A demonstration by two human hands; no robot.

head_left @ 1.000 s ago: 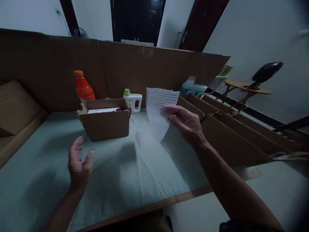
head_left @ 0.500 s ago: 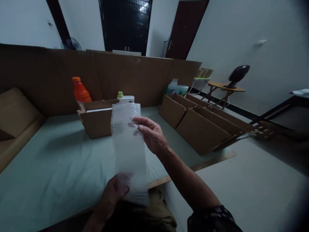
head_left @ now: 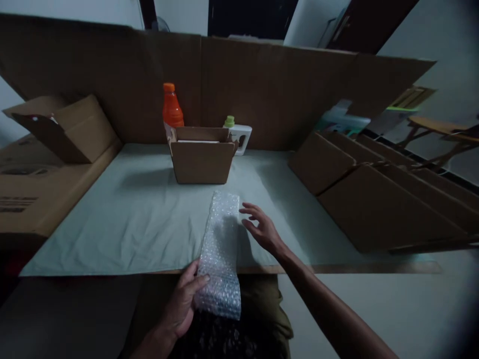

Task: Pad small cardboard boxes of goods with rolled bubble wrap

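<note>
Pale green cloth (head_left: 157,214), softly wrinkled, covers the worktop, its near edge running almost straight across, with a thin brown board strip (head_left: 374,268) showing along the right part. Nearest, a long strip of clear bubble wrap (head_left: 220,239), knobbly and shiny, overhangs that edge above the lap; its lower end bends down, and its far end reaches over the cloth toward the small box. Whether that far end touches the cloth, I cannot tell. The left hand (head_left: 185,299) pinches the strip's left side near the bottom, thumb flat on top, the other fingers mostly hidden beneath. The right hand (head_left: 264,232) has nothing in its grasp: fingers loosely curled and parted from the thumb, tips just beside the strip's right edge.

Beyond the strip, with a band of cloth between, stands the small cardboard box (head_left: 204,162), rectangular and open-topped, its upper corners ragged. Cloth stretches from it on either side, leftward to a tilted carton (head_left: 71,124), rightward to a row of brown cardboard bins (head_left: 396,214). Behind the box are a glossy orange bottle (head_left: 172,110) and a white plastic jug (head_left: 242,137) with a looped handle, backed by a tall creased cardboard wall (head_left: 280,94)
</note>
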